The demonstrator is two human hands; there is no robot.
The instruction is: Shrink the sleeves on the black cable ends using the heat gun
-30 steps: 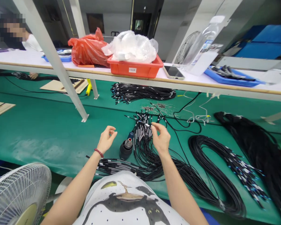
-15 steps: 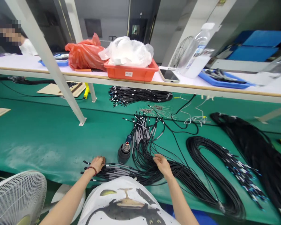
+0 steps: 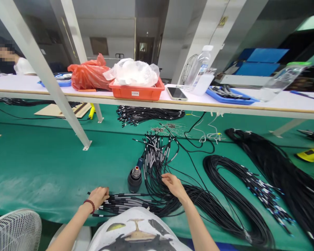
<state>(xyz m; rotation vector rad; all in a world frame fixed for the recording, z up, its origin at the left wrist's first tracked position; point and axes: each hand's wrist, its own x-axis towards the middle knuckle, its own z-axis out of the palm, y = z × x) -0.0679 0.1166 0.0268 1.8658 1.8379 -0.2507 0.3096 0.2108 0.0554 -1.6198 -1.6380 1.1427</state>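
Note:
My left hand is closed over the grey-sleeved ends at the left of a bundle of black cables. One cable tip sticks out beyond its fingers. Over the bend of the same bundle, my right hand has its fingers pinched together at thin black strands; exactly which strand they grip is hard to see. Between the hands stands a dark heat gun, metal nozzle upward. Beside it, cable ends with grey sleeves fan out away from me.
Coiled black cables and a thick black bundle lie to the right, near a yellow tool. A shelf on white posts crosses above the green bench, carrying a red tray. A fan stands lower left.
The view has shifted, so the shelf and bench sit lower. My left hand has moved slightly left along the cable ends; my right hand has moved a little left and away from me.

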